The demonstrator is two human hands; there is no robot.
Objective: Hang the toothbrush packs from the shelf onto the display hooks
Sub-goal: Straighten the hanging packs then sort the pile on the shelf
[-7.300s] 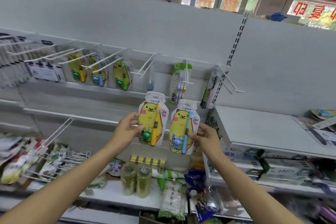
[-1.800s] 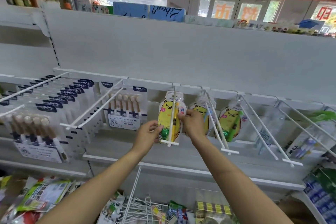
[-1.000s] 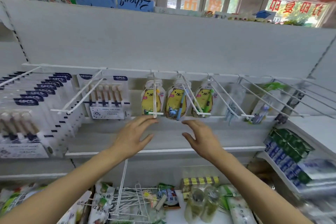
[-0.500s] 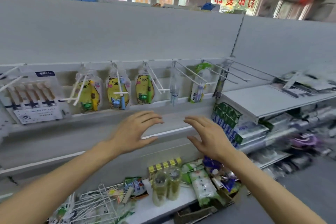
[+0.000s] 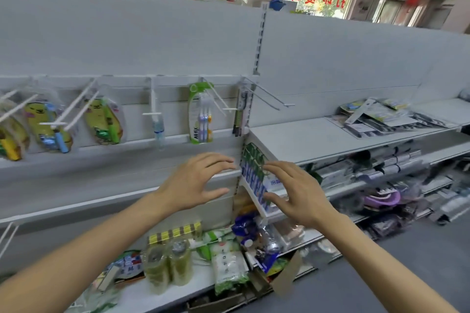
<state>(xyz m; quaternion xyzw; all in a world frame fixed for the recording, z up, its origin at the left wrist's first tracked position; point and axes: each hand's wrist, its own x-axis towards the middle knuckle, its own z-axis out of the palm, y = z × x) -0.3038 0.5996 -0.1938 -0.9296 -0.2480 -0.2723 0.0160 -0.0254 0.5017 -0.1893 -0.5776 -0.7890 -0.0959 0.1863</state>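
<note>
Left hand (image 5: 195, 183): fingers spread, holding nothing, raised before the shelving. Right hand (image 5: 295, 190): likewise spread and empty, just beside the left. Yellow bear toothbrush packs (image 5: 103, 122): three hanging on white display hooks (image 5: 76, 112) at far left, one cut by the frame edge. Green-topped toothbrush pack (image 5: 200, 114): hanging further right. Loose flat packs (image 5: 381, 115): lying on the right-hand shelf (image 5: 318, 137), probably toothbrushes, too blurred to confirm.

Bright, even daylight is coming through the windows (image 5: 318, 0) at the top — motion blur is smearing the edges, wide-angle distortion bending the shelves (image 5: 330, 134).
</note>
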